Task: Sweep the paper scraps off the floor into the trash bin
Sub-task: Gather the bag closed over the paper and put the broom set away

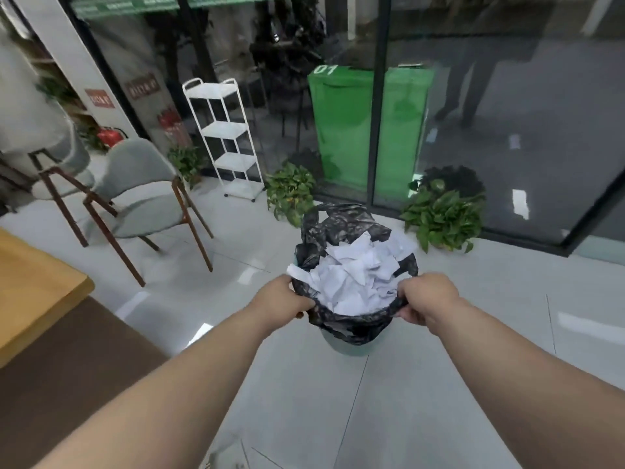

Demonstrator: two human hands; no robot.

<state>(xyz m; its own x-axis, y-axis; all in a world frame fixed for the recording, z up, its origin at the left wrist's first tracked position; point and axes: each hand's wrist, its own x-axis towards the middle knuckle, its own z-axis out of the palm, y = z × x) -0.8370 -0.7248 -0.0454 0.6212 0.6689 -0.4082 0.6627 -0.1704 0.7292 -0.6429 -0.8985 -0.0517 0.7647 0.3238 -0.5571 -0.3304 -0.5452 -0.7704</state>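
— Which way does the bin stand?

— Your trash bin (341, 345) stands upright on the floor (304, 407), straight ahead of you. Its long axis is vertical and its mouth opens up toward you. Only a pale sliver of its wall shows below the black bag (351, 328) that lines it and folds over the rim. The far side of the bag stands up higher than the near side.

— And my hands?

— You hold the near rim of the bag on both sides. Your left hand (284, 299) grips it at the near left, fingers curled round the plastic. Your right hand (427, 296) grips it at the near right the same way. Both of your bare forearms reach forward.

— What is inside?

— White paper scraps (355, 275), crumpled and torn, are heaped up to the bag's mouth. One strip hangs over the left edge, just above your left hand.

— And the room?

— The floor is pale, glossy tile. A glass wall (524, 113) runs behind the bin, with a green container (348, 130) marked 01 beyond the glass. Two potted plants (291, 192) sit at the foot of the glass, one on each side of the bin. A white shelf rack (226, 137) and grey chairs (142, 194) stand to your left. A wooden tabletop (33, 289) juts in at the left edge.
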